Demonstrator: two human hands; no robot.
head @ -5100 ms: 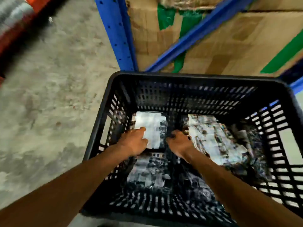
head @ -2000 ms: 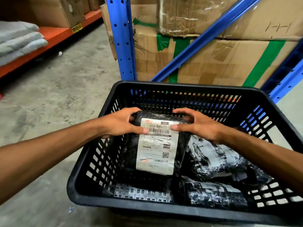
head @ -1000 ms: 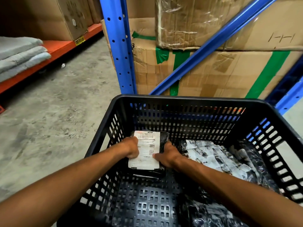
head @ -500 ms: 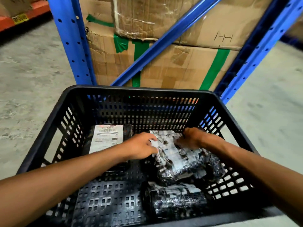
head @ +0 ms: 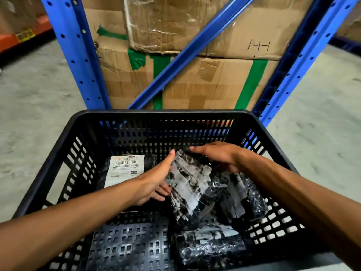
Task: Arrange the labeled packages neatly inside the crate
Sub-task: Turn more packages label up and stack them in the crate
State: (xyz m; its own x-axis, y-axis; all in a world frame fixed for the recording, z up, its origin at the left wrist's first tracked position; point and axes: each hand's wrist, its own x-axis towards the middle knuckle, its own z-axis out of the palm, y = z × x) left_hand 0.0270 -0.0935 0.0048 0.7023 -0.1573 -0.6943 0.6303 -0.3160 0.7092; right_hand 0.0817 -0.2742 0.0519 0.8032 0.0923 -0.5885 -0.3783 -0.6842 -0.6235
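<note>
A black slotted crate fills the lower view. A black package with a white barcode label lies flat in its far left corner. My left hand grips the left edge of a black package wrapped in torn white tape, which is tilted up in the middle. My right hand holds that package's far upper edge. Another wrapped package lies to its right and a third rests near the front wall.
A blue rack upright and a diagonal brace stand just behind the crate, with taped cardboard boxes stacked between them. Another blue upright rises at the right. Concrete floor spreads on both sides.
Both hands let go of the labeled package in the far left corner and moved right onto the tape-wrapped package, which is now lifted and tilted.
</note>
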